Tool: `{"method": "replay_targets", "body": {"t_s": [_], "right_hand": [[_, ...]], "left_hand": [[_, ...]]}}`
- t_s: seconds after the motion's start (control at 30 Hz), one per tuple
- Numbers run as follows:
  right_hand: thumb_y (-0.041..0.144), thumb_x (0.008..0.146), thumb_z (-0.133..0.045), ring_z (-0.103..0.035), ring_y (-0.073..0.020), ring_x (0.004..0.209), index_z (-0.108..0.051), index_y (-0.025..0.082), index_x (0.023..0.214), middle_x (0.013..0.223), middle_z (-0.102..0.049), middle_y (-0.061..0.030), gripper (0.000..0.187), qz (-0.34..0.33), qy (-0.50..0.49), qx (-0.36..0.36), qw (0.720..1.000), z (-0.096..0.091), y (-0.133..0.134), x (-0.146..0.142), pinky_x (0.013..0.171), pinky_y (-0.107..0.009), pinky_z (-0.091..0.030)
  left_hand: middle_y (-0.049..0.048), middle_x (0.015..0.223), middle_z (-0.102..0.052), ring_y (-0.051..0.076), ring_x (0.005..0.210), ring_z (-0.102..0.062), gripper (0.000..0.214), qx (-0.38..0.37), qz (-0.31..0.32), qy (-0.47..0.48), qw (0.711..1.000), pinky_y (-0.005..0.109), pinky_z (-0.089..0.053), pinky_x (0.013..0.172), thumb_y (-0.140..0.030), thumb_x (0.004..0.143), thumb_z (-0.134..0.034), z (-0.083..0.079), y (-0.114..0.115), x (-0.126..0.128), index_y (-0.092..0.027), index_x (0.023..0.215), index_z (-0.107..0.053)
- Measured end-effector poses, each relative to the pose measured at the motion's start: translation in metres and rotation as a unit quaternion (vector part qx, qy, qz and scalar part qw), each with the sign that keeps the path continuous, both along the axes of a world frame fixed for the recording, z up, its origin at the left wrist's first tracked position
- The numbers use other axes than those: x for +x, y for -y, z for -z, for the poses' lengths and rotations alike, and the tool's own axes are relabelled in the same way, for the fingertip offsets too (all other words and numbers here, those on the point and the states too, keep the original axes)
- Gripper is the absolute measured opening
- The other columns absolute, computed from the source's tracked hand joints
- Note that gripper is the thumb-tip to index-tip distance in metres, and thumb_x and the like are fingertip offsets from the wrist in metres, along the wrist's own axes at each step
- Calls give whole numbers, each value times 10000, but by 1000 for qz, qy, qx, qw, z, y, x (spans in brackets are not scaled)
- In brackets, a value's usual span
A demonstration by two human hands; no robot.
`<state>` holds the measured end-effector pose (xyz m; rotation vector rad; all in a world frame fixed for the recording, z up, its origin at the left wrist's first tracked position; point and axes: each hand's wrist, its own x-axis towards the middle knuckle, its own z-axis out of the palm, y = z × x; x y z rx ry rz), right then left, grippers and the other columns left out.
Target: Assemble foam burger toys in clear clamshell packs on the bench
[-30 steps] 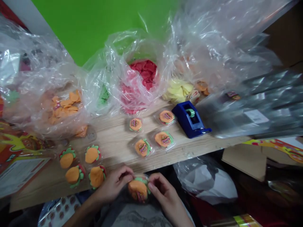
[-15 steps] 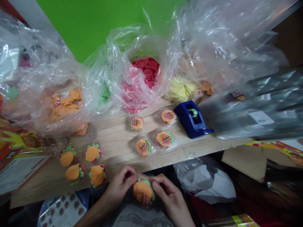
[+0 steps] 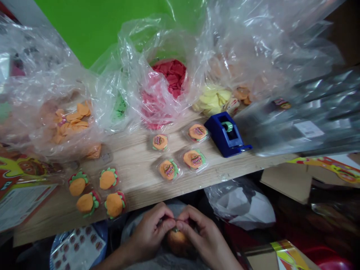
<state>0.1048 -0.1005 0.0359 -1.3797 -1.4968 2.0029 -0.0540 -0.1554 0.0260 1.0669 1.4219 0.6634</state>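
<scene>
Below the table's front edge, my left hand and my right hand meet with thumbs and fingertips pinched together. Between and under them is an orange burger-shaped piece with a bit of green at its top, partly hidden by the fingers. Both hands are closed at its upper edge. On the table beyond, several burger-shaped pieces in clear cases bear printed burger stickers, one of them a labelled burger. At the left, several more lie without stickers, such as a plain burger.
A blue tape dispenser stands right of the labelled burgers. Plastic bags hold orange discs, red pieces and yellow pieces. A sticker sheet lies on a blue plate at lower left. Clear plastic trays are stacked right.
My hands have drawn together over the burger-shaped piece, fingertips now meeting at its upper edge and covering more of it. The piece's sticker is no longer visible. The view has shifted slightly.
</scene>
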Motion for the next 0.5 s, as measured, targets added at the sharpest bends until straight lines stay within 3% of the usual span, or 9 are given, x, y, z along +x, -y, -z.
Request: {"method": "replay_targets", "body": {"t_s": [0.2,0.37,0.5], "right_hand": [[378,783,-564,-520,-158,637,-591,187,674,669,-557,-12,222,62,-15,39,997,5,2,2,591,-255,-406],[293,793,-591,-545,-159,719,-647,204,739,746,-589,-13,118,-3,-23,46,999,1,-3,10,664,-250,-410],[294,804,-579,-551,-161,719,-657,206,728,733,-591,-13,140,-16,-27,37,999,-3,-2,12,664,-252,-405]], "left_hand": [[13,797,-535,150,759,-473,205,-74,-11,8,997,244,-367,694,-388,810,-479,-1,-5,-3,-185,832,-498],[5,788,-507,142,758,-462,196,-28,74,-26,997,235,-357,703,-353,870,-398,-7,-7,-7,-189,795,-474],[5,804,-500,134,757,-455,224,10,135,-17,991,224,-352,704,-348,905,-358,-12,-9,-7,-189,794,-470]]}}
